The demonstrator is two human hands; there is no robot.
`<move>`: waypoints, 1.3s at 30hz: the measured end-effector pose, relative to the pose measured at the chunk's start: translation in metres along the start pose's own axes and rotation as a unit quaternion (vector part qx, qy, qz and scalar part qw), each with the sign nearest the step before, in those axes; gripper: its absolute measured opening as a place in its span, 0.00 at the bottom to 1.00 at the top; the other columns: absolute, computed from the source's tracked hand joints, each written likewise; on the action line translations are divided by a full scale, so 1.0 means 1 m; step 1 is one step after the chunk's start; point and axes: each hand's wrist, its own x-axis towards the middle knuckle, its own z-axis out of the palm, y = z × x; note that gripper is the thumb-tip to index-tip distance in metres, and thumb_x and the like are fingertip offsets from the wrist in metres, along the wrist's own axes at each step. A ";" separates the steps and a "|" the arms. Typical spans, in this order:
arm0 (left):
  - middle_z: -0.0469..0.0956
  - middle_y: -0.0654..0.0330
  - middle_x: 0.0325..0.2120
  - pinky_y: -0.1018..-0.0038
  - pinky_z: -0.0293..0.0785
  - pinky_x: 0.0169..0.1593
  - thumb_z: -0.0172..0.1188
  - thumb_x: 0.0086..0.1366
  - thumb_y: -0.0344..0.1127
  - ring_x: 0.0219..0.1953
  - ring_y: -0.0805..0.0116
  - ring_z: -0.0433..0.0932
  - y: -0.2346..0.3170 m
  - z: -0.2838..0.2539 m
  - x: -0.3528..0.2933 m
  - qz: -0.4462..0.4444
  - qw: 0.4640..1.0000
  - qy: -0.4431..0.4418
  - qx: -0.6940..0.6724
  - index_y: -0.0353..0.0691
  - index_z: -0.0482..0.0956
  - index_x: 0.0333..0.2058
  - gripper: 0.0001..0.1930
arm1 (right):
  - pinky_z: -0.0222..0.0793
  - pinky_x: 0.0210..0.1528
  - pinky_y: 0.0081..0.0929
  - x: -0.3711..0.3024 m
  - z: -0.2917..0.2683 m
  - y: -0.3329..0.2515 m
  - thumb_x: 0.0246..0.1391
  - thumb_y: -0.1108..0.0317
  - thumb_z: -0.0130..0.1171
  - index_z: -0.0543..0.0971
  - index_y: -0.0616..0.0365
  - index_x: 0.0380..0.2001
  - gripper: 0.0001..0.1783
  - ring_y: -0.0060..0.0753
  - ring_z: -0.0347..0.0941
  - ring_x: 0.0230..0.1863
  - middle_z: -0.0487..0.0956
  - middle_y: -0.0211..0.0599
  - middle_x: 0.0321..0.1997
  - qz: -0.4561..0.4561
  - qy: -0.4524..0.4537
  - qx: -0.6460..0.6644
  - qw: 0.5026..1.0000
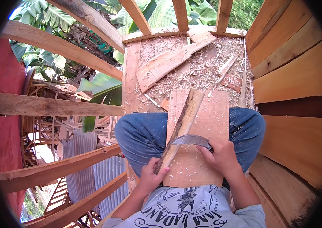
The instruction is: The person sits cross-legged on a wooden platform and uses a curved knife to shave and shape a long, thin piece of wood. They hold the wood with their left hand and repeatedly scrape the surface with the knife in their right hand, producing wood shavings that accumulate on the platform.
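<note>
My left hand (pixel 154 174) grips the near end of a long wooden strip (pixel 188 122), which has dark bark along its left edge. The strip slants away from me to the right over a flat board (pixel 216 114) resting on my lap. My right hand (pixel 221 155) is wrapped round the dark handle of a curved knife (pixel 187 140). Its blade points left and lies across the strip, about midway along. The board hides what is under it, and my fingers cover most of the handle.
Wood shavings cover the floor (pixel 130 91) ahead, where a large cut plank (pixel 168 62) and a small split piece (pixel 227 68) lie. Wooden rails (pixel 54 104) stand at the left, beyond them corrugated sheets (pixel 79 148) lower down. A plank wall (pixel 294 91) rises close on the right.
</note>
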 end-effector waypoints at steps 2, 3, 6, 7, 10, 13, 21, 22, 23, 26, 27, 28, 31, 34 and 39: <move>0.79 0.55 0.21 0.77 0.71 0.28 0.68 0.57 0.38 0.24 0.75 0.78 0.009 -0.007 0.002 -0.006 0.999 -0.006 0.036 0.35 0.73 0.37 0.16 | 0.66 0.20 0.38 -0.006 -0.006 0.003 0.50 0.51 0.64 0.73 0.58 0.14 0.24 0.47 0.72 0.17 0.72 0.43 0.13 0.013 -0.007 -0.005 1.000; 0.79 0.54 0.21 0.77 0.72 0.28 0.68 0.57 0.38 0.24 0.74 0.79 0.013 -0.010 0.003 -0.009 0.998 -0.009 0.054 0.35 0.73 0.37 0.16 | 0.66 0.19 0.38 -0.009 -0.008 0.004 0.50 0.49 0.64 0.72 0.58 0.13 0.25 0.47 0.72 0.16 0.72 0.43 0.13 0.020 -0.011 -0.007 1.000; 0.79 0.53 0.21 0.75 0.73 0.28 0.69 0.56 0.39 0.24 0.70 0.81 0.028 -0.013 0.006 0.043 0.995 -0.006 0.093 0.35 0.73 0.37 0.18 | 0.65 0.18 0.37 -0.014 -0.012 0.004 0.49 0.46 0.63 0.70 0.58 0.11 0.28 0.47 0.71 0.15 0.71 0.42 0.11 0.008 0.018 -0.043 0.999; 0.79 0.52 0.21 0.75 0.73 0.28 0.70 0.55 0.39 0.24 0.69 0.81 0.032 -0.012 0.006 0.059 0.993 -0.008 0.100 0.35 0.74 0.37 0.18 | 0.64 0.17 0.37 -0.014 -0.015 0.002 0.49 0.45 0.63 0.70 0.57 0.10 0.29 0.46 0.71 0.15 0.70 0.42 0.11 0.001 0.030 -0.053 0.998; 0.79 0.51 0.21 0.74 0.73 0.27 0.71 0.55 0.40 0.23 0.67 0.82 0.039 -0.009 0.003 0.093 0.988 -0.012 0.121 0.34 0.74 0.37 0.19 | 0.63 0.16 0.35 -0.010 -0.026 -0.004 0.48 0.44 0.63 0.69 0.56 0.10 0.30 0.44 0.70 0.14 0.70 0.40 0.10 -0.005 0.071 -0.084 0.994; 0.78 0.51 0.20 0.74 0.73 0.26 0.70 0.55 0.41 0.23 0.66 0.81 0.038 -0.005 0.001 0.090 0.987 -0.019 0.131 0.34 0.74 0.37 0.19 | 0.62 0.15 0.34 -0.005 -0.033 0.002 0.47 0.42 0.63 0.68 0.55 0.09 0.30 0.42 0.69 0.13 0.68 0.38 0.10 0.009 0.108 -0.119 0.987; 0.77 0.50 0.20 0.75 0.73 0.26 0.69 0.56 0.40 0.22 0.66 0.81 0.064 -0.002 -0.007 0.074 0.992 -0.023 0.100 0.33 0.74 0.38 0.19 | 0.60 0.15 0.33 0.010 -0.047 0.014 0.47 0.41 0.63 0.66 0.54 0.09 0.31 0.41 0.68 0.13 0.67 0.37 0.10 -0.021 0.163 -0.175 0.971; 0.78 0.50 0.21 0.75 0.73 0.27 0.69 0.56 0.40 0.22 0.66 0.81 0.066 -0.003 -0.007 0.063 0.992 -0.030 0.104 0.33 0.74 0.38 0.19 | 0.61 0.16 0.33 0.012 -0.049 0.020 0.48 0.41 0.62 0.67 0.55 0.10 0.31 0.43 0.68 0.14 0.67 0.38 0.10 -0.003 0.187 -0.187 0.964; 0.78 0.50 0.21 0.74 0.73 0.27 0.69 0.56 0.40 0.23 0.66 0.81 0.067 -0.005 -0.010 0.051 0.992 -0.035 0.107 0.33 0.74 0.38 0.19 | 0.61 0.17 0.34 0.013 -0.051 0.029 0.48 0.41 0.62 0.68 0.57 0.10 0.31 0.44 0.69 0.14 0.68 0.39 0.11 0.013 0.209 -0.200 0.957; 0.78 0.51 0.22 0.74 0.73 0.27 0.69 0.57 0.40 0.22 0.67 0.80 0.052 -0.011 -0.029 0.049 0.993 -0.045 0.094 0.33 0.74 0.38 0.18 | 0.62 0.20 0.38 0.023 -0.077 0.068 0.52 0.41 0.59 0.73 0.61 0.14 0.31 0.53 0.70 0.18 0.70 0.46 0.13 0.197 0.264 -0.110 0.938; 0.78 0.52 0.22 0.74 0.72 0.27 0.69 0.57 0.40 0.22 0.67 0.80 0.048 -0.012 -0.033 0.055 0.994 -0.047 0.087 0.33 0.74 0.38 0.18 | 0.63 0.20 0.38 0.019 -0.083 0.066 0.52 0.41 0.58 0.74 0.62 0.15 0.31 0.54 0.70 0.19 0.71 0.47 0.14 0.205 0.260 -0.090 0.939; 0.78 0.52 0.21 0.74 0.72 0.26 0.69 0.57 0.39 0.22 0.68 0.80 0.047 -0.010 -0.031 0.045 0.995 -0.043 0.075 0.33 0.74 0.38 0.18 | 0.63 0.21 0.39 0.018 -0.093 0.058 0.53 0.41 0.58 0.74 0.63 0.16 0.32 0.55 0.70 0.20 0.71 0.48 0.15 0.208 0.253 -0.068 0.943; 0.77 0.52 0.19 0.75 0.71 0.26 0.68 0.57 0.39 0.21 0.69 0.79 0.059 -0.005 -0.022 -0.029 0.996 -0.055 0.061 0.33 0.73 0.38 0.18 | 0.63 0.21 0.40 0.004 -0.087 0.028 0.52 0.42 0.59 0.72 0.63 0.15 0.32 0.56 0.71 0.20 0.71 0.49 0.14 0.169 0.194 -0.060 0.964; 0.77 0.51 0.20 0.74 0.71 0.26 0.68 0.58 0.39 0.21 0.68 0.79 0.059 -0.003 -0.014 0.014 0.996 -0.055 0.071 0.33 0.73 0.39 0.18 | 0.63 0.18 0.37 -0.006 -0.055 -0.012 0.48 0.43 0.63 0.68 0.56 0.11 0.30 0.47 0.70 0.16 0.69 0.40 0.12 0.007 0.088 -0.098 0.991; 0.77 0.50 0.20 0.74 0.71 0.26 0.68 0.58 0.39 0.22 0.68 0.80 0.063 -0.006 -0.030 0.042 0.992 -0.080 0.091 0.33 0.73 0.38 0.18 | 0.63 0.19 0.39 0.016 -0.078 0.052 0.52 0.42 0.59 0.68 0.58 0.11 0.32 0.53 0.70 0.18 0.69 0.46 0.12 0.117 0.240 -0.161 0.950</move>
